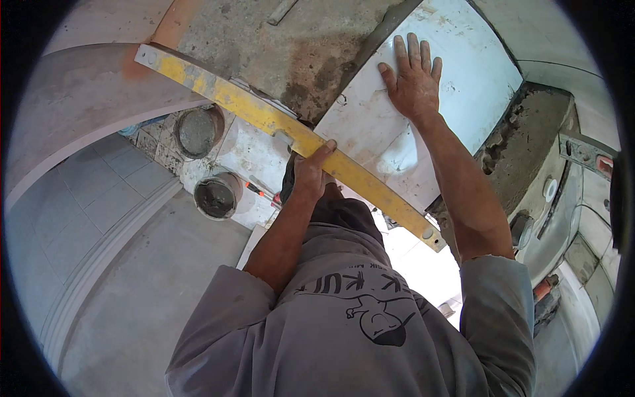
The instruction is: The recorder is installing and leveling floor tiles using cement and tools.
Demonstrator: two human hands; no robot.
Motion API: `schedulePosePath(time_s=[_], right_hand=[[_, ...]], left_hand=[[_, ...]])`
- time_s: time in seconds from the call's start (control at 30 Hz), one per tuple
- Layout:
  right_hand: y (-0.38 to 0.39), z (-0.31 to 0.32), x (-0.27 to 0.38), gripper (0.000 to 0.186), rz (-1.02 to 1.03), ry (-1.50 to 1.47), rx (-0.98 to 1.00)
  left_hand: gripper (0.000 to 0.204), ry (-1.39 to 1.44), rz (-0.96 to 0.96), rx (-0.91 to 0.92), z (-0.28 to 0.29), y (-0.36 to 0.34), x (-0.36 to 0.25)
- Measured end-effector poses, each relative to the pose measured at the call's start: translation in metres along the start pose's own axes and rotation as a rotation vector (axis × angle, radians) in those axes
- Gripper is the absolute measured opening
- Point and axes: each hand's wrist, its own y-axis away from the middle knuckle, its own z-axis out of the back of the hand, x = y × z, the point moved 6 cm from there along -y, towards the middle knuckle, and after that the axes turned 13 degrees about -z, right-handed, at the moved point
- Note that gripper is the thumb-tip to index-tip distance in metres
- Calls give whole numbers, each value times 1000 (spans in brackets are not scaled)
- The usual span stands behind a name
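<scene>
A long yellow spirit level [238, 102], smeared with mortar, slants from the upper left to the lower right. My left hand [311, 173] grips it near its middle, with the thumb on top and the other fingers mostly hidden beneath. Its lower right part crosses the near edge of a large white tile [466, 66]. On that tile's upper part my right hand [415, 83] lies flat, the fingers spread, holding nothing. Smudges of mortar mark the glossy tile around it.
Two mortar-caked buckets [217, 196] [197, 131] stand at the left. A red and black handled tool [258, 190] lies beside the nearer one. Rough concrete [245, 46] extends beyond the level. Grey mortar [529, 126] covers a ledge right of the tile, near a metal level [585, 153].
</scene>
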Motion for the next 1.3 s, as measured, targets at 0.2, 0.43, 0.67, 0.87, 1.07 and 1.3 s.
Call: schedulePosePath(time_s=[0.2,0.43,0.67,0.87,1.07,1.3], right_hand=[[1,1,0,67,0,-10,3],[3,3,0,67,-10,10,22],[0,6,3,67,-19,-3,35],[3,8,1,66,-23,-31,23],[2,7,1,64,-18,-2,17],[3,7,1,65,-24,-9,25]], left_hand=[[20,4,-31,31,2,-2,2],[19,-7,-17,12,4,-1,3],[20,-185,-181,78,13,-6,8],[19,14,-39,44,14,-6,16],[20,21,-35,22,12,-6,13],[20,-20,-10,27,11,-4,11]])
